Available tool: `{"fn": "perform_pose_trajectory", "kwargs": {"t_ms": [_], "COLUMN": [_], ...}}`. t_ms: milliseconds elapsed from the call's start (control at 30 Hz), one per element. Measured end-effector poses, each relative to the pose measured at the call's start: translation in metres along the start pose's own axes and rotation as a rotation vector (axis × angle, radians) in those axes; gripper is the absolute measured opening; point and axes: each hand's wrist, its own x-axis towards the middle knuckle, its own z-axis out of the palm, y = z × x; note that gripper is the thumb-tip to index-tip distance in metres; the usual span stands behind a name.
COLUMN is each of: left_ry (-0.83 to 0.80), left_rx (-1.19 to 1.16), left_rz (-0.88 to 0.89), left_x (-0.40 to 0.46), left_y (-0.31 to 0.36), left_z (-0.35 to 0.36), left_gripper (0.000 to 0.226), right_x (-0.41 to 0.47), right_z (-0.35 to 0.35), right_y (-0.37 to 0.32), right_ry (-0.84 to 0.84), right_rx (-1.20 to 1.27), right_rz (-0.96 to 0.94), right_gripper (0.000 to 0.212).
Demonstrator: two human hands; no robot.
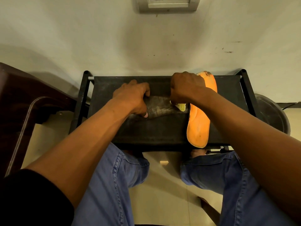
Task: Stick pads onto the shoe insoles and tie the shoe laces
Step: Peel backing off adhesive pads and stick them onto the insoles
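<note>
Fingers of the left hand [133, 97] curl down onto the near end of a dark, worn insole [158, 108] and pin it to the black fabric top of a small rack [146, 131], the thumb tip pressed at the insole's near edge. Across from it, the right hand [185, 87] is closed in a pinch over the insole's other end, where a pale yellow pad [181, 106] shows just under the fingertips; whether the pad is already stuck down or only being set in place cannot be told, as the hand hides most of it. Just beyond the right hand, touching its outer side, an orange insole [199, 121] lies lengthwise toward the person, its near tip reaching the rack's front edge. No pad is visible on it, so by my judgement that one is yet to be done, and no shoe or lace is in view. The likely trouble is a pad going on crooked or creased if the dark insole slides on the slack fabric, or adhesive catching the fingers as the pinch lets go; the right wrist could also nudge the orange insole off the front edge. Farther right of that hand, behind the rack frame, stands a dark round bin [275, 116]; its contents are not visible.
</note>
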Motion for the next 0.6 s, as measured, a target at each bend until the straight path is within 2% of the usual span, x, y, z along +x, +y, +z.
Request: {"fn": "perform_pose_trajectory", "kwargs": {"t_ms": [167, 267, 400, 500, 600], "left_ry": [0.015, 0.035, 0.085, 0.106, 0.107], "left_rx": [0.022, 0.036, 0.038, 0.051, 0.063], "left_rz": [0.000, 0.031, 0.066, 0.070, 0.059], "left_x": [0.001, 0.000, -0.002, -0.003, -0.001], "left_y": [0.004, 0.010, 0.016, 0.018, 0.019], "left_z": [0.002, 0.005, 0.012, 0.015, 0.015], "left_gripper": [0.079, 0.084, 0.082, 0.081, 0.084], "right_x": [0.000, 0.001, 0.002, 0.002, 0.002], "right_z": [0.005, 0.006, -0.002, -0.007, -0.002], "right_y": [-0.014, -0.015, 0.000, 0.005, -0.003], "right_ry": [-0.122, -0.123, -0.057, -0.097, -0.174], "right_rx": [0.086, 0.065, -0.031, -0.021, 0.031], "right_rz": [-0.095, -0.113, -0.026, 0.010, -0.055], "right_gripper": [0.021, 0.026, 0.038, 0.038, 0.033]}}
